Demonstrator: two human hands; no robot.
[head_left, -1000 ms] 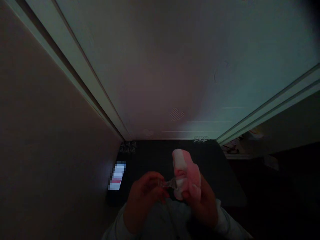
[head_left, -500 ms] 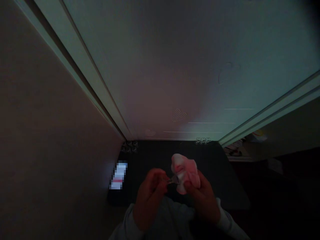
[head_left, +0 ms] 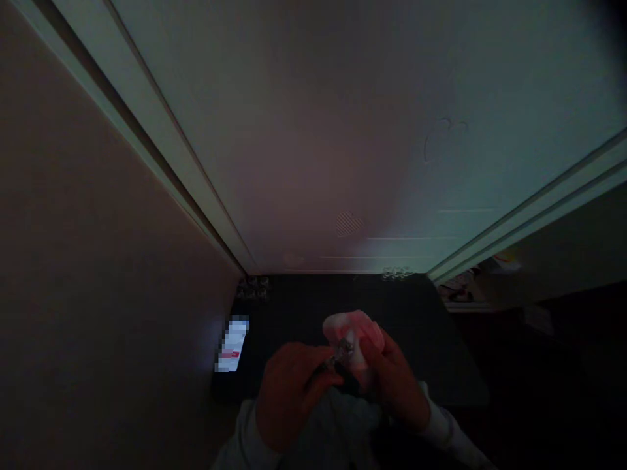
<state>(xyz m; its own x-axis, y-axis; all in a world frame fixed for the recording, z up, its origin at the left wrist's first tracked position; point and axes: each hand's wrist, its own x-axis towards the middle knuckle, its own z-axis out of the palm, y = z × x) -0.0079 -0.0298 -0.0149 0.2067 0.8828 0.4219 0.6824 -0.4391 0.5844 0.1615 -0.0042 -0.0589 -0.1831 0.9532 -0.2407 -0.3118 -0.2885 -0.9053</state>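
Note:
In the head view my left hand (head_left: 296, 382) is closed, its thumb and fingers pinching one end of a small clear, glass-like piece (head_left: 345, 348). The piece's exact kind is too dark and small to tell. My right hand (head_left: 394, 375) is closed on a soft pink-and-white cloth (head_left: 353, 322), thumb on top. Folds of the cloth lie behind and around the far end of the clear piece, touching it. Both hands are above a dark tabletop (head_left: 431, 346), close to my body.
Small clear pieces stand in a cluster (head_left: 253, 287) at the back left corner, with another cluster (head_left: 398, 273) at the back right. A lit phone (head_left: 232, 344) lies at the left edge. A pale panel (head_left: 313, 163) with embossed hearts rises behind, and a wall (head_left: 122, 261) borders the left.
The cloth has shifted left and slightly down, folding closer around the clear piece. My left hand has turned, its back now more toward the camera. Both hands keep their hold.

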